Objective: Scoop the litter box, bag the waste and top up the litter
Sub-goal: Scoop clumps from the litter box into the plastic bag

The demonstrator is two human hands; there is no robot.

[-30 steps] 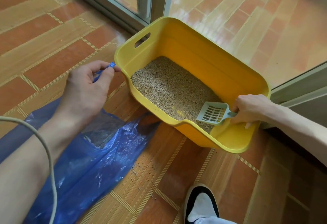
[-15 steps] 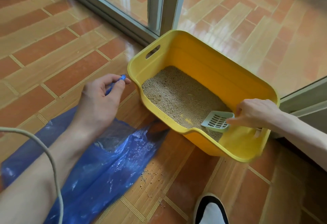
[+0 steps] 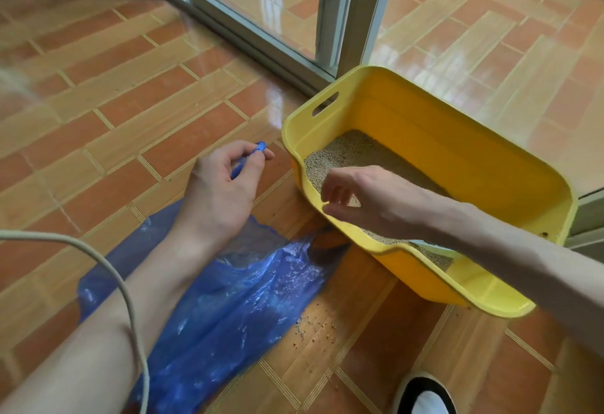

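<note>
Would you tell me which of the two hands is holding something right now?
The left hand: it pinches a handle of the blue plastic bag between thumb and fingers. The right hand, loosely curled over the yellow litter box rim, holds nothing.

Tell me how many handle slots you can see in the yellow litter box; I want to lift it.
1. A cut-out slot sits in the far-left wall of the yellow litter box, near the glass door. The opposite end may have another; the right forearm blocks it.
</note>
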